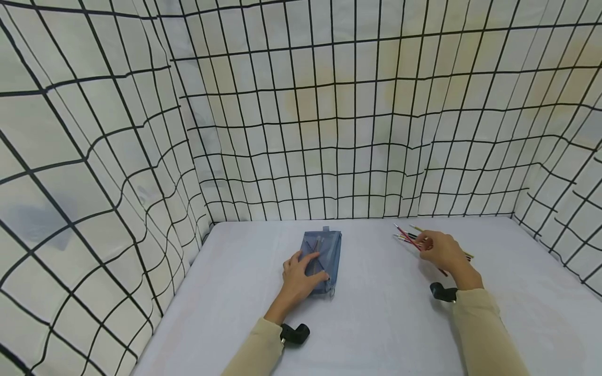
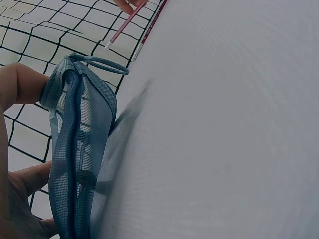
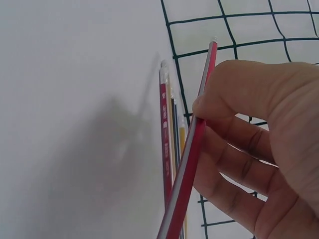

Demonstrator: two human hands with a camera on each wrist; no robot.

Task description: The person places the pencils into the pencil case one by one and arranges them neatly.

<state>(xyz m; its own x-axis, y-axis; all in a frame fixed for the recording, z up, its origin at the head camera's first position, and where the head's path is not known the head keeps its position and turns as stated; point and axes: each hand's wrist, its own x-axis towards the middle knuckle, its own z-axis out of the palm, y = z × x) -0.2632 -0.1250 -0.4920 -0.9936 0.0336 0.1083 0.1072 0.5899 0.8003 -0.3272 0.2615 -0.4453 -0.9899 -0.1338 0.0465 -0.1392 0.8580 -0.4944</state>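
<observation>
Currently: left hand [image 1: 297,279] is resting on pouch [image 1: 335,261], right hand [image 1: 442,253] is pinching red pencil [image 3: 185,169]

Black net [image 1: 355,43] is standing along the back and both sides, hemming in the white worktop [image 1: 376,324]. The far edge is meeting the back net, so room beyond the pencils is looking short; on the near side, and between pouch and pencils, broad stretches of worktop are leaving room for moving.

Pale sleeves [image 1: 489,334] are reaching in from the near side. The pouch is lying left of the worktop's middle, well apart from the pencils. Being blue and meshy, it is probably handling as light, soft and hardly slippery; its long side edges are seemingly offering the best hold.

The left hand is lying over its upper face, fingers spreading and touching rather than visibly wrapping round. The right hand is curling its fingers, thumb and fingertips gripping the red pencil partway along.

That pencil is tilting above the other pencils [image 3: 166,129], which are lying loosely bundled near the far edge. Thin, stiff and smooth, it is likely to be twisting easily, so mid-shaft is looking like the steadiest place for pinching. A small loop [image 2: 99,59] is sticking out from the pouch's near end.
</observation>
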